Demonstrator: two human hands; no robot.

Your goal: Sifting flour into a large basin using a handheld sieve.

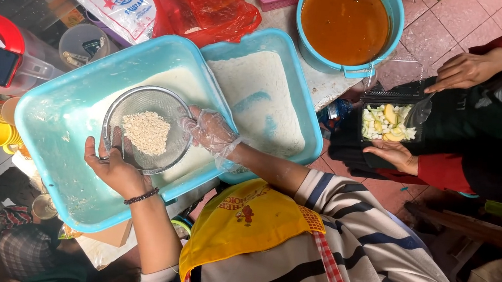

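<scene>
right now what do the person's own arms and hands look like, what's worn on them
The left hand is bare, with a dark beaded bracelet around the wrist. The right hand wears a thin, clear, crinkled plastic glove that ends just past the wrist. Both forearms are uncovered; white sleeves with dark stripes begin near the elbows.

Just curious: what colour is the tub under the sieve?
Light blue: the tub under the sieve, clearest in the head view.

Bright even overhead light, soft shadows, sharp centre, dim corners, slight wide-angle bending
</scene>
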